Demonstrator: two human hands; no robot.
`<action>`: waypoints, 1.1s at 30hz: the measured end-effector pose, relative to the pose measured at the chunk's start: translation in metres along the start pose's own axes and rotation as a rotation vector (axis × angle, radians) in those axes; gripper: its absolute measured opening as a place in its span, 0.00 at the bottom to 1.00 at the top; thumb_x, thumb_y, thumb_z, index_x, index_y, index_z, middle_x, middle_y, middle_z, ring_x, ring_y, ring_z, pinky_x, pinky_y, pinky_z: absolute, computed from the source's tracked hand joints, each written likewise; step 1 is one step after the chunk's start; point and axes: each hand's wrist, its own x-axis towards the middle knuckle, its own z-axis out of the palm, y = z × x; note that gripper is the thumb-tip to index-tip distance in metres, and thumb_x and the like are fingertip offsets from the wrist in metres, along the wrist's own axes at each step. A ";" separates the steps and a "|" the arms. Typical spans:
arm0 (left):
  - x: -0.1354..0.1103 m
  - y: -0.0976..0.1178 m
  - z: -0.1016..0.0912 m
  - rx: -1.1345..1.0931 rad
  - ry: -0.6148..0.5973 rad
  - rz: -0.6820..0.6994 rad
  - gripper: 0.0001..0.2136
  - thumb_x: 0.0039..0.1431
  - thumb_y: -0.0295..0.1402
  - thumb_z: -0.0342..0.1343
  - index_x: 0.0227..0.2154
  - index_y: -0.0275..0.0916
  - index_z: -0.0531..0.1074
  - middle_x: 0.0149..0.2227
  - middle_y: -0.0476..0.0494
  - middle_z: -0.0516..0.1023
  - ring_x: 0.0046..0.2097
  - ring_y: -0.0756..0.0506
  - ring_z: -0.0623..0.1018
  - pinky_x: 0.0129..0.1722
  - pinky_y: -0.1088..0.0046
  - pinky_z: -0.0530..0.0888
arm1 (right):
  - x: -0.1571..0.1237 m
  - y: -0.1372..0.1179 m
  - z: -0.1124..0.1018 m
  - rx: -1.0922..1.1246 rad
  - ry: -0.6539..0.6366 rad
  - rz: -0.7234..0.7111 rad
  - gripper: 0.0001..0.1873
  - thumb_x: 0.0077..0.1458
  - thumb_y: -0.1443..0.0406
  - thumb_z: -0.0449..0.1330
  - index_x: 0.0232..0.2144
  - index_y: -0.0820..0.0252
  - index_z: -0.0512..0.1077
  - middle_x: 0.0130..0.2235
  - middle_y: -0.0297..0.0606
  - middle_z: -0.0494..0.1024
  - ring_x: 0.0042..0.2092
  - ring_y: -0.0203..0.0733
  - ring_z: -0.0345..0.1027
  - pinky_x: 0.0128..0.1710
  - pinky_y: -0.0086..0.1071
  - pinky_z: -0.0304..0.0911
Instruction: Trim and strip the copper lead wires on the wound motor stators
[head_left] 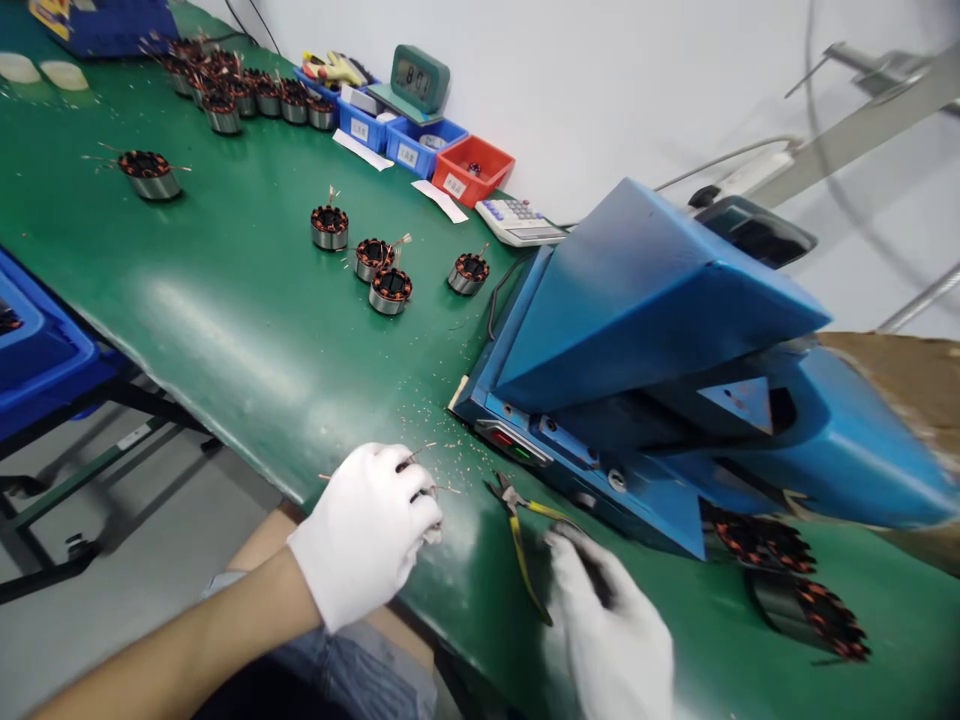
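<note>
My left hand (375, 535), in a white glove, is closed over a wound motor stator near the table's front edge. Most of the stator is hidden; thin copper wire ends stick out past my fingers. Yellow-handled cutting pliers (517, 510) lie on the green table with their handles spread. Beside these handles is my right hand (611, 610), also gloved and slightly blurred. Its fingers look apart, with a dark gap between them, and the fingertips are close to the upper handle. Whether they touch it is unclear. Small copper clippings (450, 440) are scattered between the hands and the machine.
A blue machine (637, 330) stands at right, with more stators (814, 610) beside it. Several loose stators (390, 291) sit mid-table, and a cluster (223, 112) stands at the back. A calculator (517, 222), red bin (474, 168), blue bins (425, 140) and clock (420, 78) line the wall.
</note>
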 end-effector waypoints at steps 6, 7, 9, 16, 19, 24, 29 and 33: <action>0.004 0.012 -0.011 -0.019 -0.165 -0.096 0.05 0.57 0.28 0.54 0.31 0.42 0.75 0.37 0.46 0.74 0.43 0.38 0.69 0.39 0.57 0.65 | 0.010 0.017 0.030 -0.757 0.074 -0.437 0.35 0.57 0.45 0.49 0.47 0.71 0.72 0.38 0.59 0.74 0.39 0.64 0.70 0.39 0.54 0.64; 0.004 0.013 -0.012 -0.036 -0.185 -0.098 0.05 0.57 0.28 0.54 0.31 0.43 0.75 0.38 0.46 0.74 0.43 0.38 0.69 0.39 0.57 0.65 | 0.006 0.017 0.034 -0.731 0.099 -0.370 0.31 0.56 0.48 0.51 0.45 0.70 0.72 0.37 0.56 0.74 0.36 0.62 0.71 0.36 0.51 0.65; 0.003 0.014 -0.013 -0.055 -0.189 -0.102 0.05 0.58 0.28 0.54 0.32 0.42 0.74 0.38 0.46 0.74 0.43 0.39 0.69 0.39 0.58 0.65 | -0.005 0.015 0.034 -0.566 0.154 -0.255 0.25 0.51 0.54 0.53 0.42 0.68 0.71 0.39 0.55 0.74 0.37 0.59 0.71 0.37 0.49 0.67; -0.001 0.013 -0.005 -0.068 -0.060 -0.104 0.06 0.60 0.29 0.52 0.31 0.42 0.73 0.36 0.47 0.74 0.41 0.40 0.69 0.39 0.58 0.64 | -0.047 -0.022 0.006 0.119 -0.733 0.295 0.22 0.52 0.52 0.57 0.42 0.62 0.74 0.33 0.40 0.80 0.35 0.48 0.73 0.36 0.33 0.67; 0.000 0.013 -0.003 -0.065 -0.018 -0.111 0.06 0.61 0.29 0.52 0.31 0.41 0.73 0.36 0.46 0.75 0.41 0.40 0.69 0.40 0.58 0.64 | -0.053 -0.034 0.004 0.187 -0.794 0.326 0.24 0.51 0.51 0.60 0.43 0.62 0.76 0.38 0.40 0.81 0.41 0.48 0.73 0.41 0.30 0.67; 0.001 0.015 -0.005 -0.067 -0.025 -0.123 0.05 0.59 0.28 0.53 0.31 0.41 0.73 0.35 0.46 0.74 0.42 0.40 0.69 0.41 0.58 0.65 | -0.063 -0.017 0.013 0.118 -0.581 0.302 0.31 0.47 0.44 0.61 0.45 0.61 0.76 0.43 0.45 0.80 0.49 0.52 0.71 0.46 0.32 0.67; 0.000 0.015 -0.005 -0.054 -0.049 -0.125 0.03 0.58 0.29 0.55 0.31 0.40 0.73 0.35 0.45 0.74 0.42 0.39 0.69 0.40 0.58 0.65 | -0.067 -0.010 0.025 0.054 -0.535 0.182 0.31 0.48 0.42 0.57 0.42 0.59 0.77 0.41 0.46 0.80 0.45 0.53 0.72 0.45 0.34 0.67; 0.000 0.015 -0.002 -0.055 -0.015 -0.123 0.04 0.59 0.28 0.54 0.31 0.40 0.73 0.35 0.46 0.74 0.42 0.39 0.69 0.41 0.58 0.64 | -0.063 -0.019 0.030 0.115 -0.558 0.159 0.29 0.49 0.42 0.56 0.33 0.61 0.78 0.28 0.41 0.78 0.31 0.46 0.70 0.35 0.32 0.66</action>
